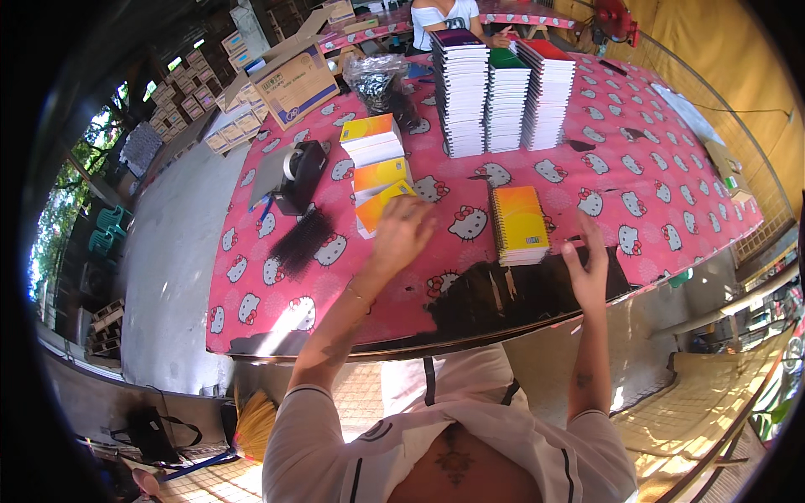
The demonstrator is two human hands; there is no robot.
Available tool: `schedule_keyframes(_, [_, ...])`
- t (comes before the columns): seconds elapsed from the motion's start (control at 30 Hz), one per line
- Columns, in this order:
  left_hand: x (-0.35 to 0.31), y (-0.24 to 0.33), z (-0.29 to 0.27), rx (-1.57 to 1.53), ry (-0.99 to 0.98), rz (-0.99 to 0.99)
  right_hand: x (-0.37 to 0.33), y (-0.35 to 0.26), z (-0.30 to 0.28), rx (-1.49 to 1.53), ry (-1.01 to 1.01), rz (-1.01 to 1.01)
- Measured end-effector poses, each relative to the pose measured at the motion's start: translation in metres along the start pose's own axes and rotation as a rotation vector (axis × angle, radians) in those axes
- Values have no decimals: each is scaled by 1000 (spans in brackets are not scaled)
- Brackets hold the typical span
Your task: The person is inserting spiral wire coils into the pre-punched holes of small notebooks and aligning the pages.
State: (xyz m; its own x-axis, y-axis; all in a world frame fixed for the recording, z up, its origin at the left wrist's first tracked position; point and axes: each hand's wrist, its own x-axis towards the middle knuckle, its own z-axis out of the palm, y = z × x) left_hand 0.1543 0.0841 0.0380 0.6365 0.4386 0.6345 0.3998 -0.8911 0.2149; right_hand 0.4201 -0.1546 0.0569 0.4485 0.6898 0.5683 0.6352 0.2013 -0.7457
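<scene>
On the pink table stands a short row of small unbound notepads [372, 141] with yellow-orange covers, no coils visible on them. My left hand [404, 230] reaches over the nearest one, a tilted notepad [377, 210], with its fingers curled at its edge; the fingertips are partly hidden. In front of me, a low stack of coil-bound yellow-orange notebooks [518, 222] lies near the table edge. My right hand [587, 264] is just right of that stack, fingers apart, holding nothing. Left of the notepads lies a bunch of loose black binding coils [303, 241].
A black tape dispenser [300, 178] stands at left. Tall stacks of spiral notebooks [464, 101] rise at the back, beside a plastic bag of black coils [381, 88]. A cardboard box [295, 84] is at the back left. Another person [444, 18] sits across the table.
</scene>
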Motion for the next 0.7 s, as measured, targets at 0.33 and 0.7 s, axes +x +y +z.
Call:
schedule_keyframes(0.33, [-34, -91, -12, -113, -79, -140, -6, -36, 142, 414, -509, 83])
schedule_keyframes(0.7, [-27, -89, -8, -89, -76, -266, 22, 19, 268, 255, -371, 205])
